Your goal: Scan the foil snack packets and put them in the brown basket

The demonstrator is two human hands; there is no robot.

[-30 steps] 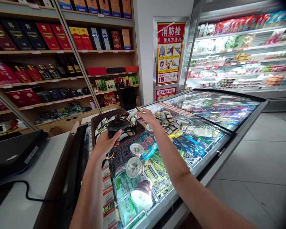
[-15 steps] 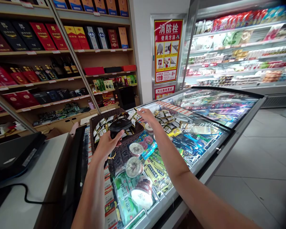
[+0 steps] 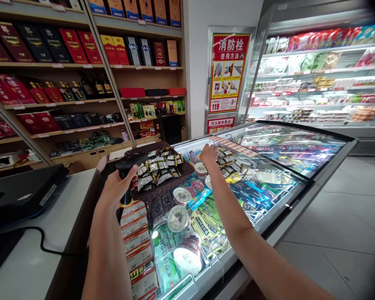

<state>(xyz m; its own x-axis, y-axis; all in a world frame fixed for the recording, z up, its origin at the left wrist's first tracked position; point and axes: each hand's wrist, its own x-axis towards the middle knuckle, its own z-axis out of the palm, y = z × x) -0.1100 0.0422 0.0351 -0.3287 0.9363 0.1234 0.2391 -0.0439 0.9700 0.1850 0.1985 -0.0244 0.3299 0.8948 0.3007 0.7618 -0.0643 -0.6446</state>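
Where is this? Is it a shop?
Yes, most likely a small grocery shop: a glass-topped freezer full of ice creams, wall shelves of boxed goods with price tags, and the left hand holding a barcode scanner.

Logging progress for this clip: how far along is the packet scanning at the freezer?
Done: the basket on the freezer lid already holds many packets. In hand: the left hand grips a black scanner; the right hand reaches the loose packets. Left: that loose pile.

Red fire-hydrant poster [image 3: 226,73]; boxed-goods shelves [image 3: 81,66]; open chiller [image 3: 321,75]
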